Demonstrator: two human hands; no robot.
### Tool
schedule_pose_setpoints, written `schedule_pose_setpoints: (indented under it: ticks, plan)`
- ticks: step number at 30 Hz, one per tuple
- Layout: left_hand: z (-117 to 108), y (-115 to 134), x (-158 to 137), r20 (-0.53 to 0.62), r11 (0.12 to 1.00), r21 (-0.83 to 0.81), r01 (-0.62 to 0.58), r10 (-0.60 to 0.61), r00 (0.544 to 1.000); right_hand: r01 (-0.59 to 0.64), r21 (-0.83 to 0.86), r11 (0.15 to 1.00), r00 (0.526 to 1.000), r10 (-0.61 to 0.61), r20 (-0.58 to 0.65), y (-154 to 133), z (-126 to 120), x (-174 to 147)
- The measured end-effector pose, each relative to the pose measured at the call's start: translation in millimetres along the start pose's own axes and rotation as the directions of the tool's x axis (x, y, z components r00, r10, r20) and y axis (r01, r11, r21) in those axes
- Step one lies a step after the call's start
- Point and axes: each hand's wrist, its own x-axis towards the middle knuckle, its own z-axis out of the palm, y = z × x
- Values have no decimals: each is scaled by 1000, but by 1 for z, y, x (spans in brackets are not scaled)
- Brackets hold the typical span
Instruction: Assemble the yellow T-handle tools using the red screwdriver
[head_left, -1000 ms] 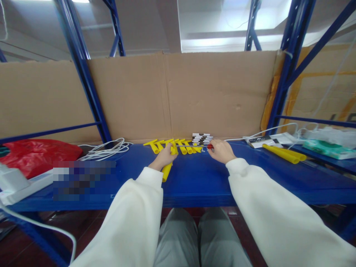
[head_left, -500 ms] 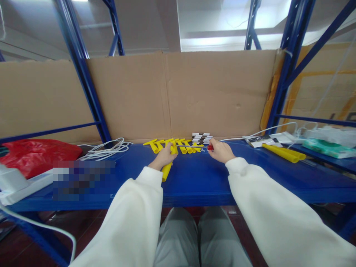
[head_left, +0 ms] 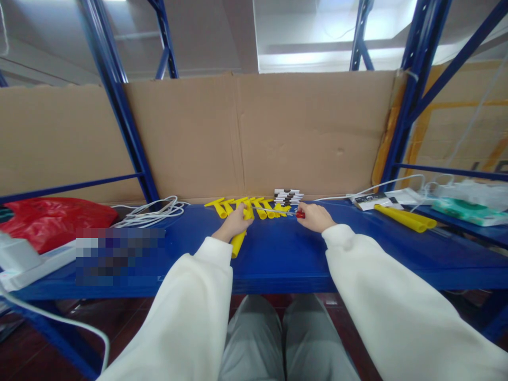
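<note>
My left hand is closed round the upper part of a yellow plastic handle, whose tube end points down toward me. In my right hand is the red grip of a screwdriver. Its thin metal shaft runs left to the head of the yellow handle; the tip's exact contact there is too small to make out. Behind my left hand, several T-shaped yellow handles lie in a row. Small yellow pieces lie between the hands, in front of a stack of black-and-white items.
A cardboard panel stands along the back of the blue shelf. At left are a red plastic bag and a coiled white cable. Yellow tubes and a green packet lie at right.
The red screwdriver grip has dipped slightly at its right end, tilting the shaft down to the right. My left hand keeps its hold on the yellow handle.
</note>
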Motion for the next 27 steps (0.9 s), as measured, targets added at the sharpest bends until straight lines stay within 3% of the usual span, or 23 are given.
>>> schedule_pose_setpoints:
  ticks: [7,14,22,27]
  plan:
    - [1,-2,2,-11,1000,-28,-1,1,1000,109,9,994,994,-109,-31,1,-3,-1]
    - [1,-2,3,-3,1000,9,3,-3,1000,17,9,1000,999,-18,27,0,-2,-1]
    - [-1,0,1,4,1000,17,8,-8,1000,39,63,997,999,-42,34,-1,-3,-2]
    - [-2,3,0,-11,998,60,12,-11,1000,90,109,990,996,-88,-27,3,-2,1]
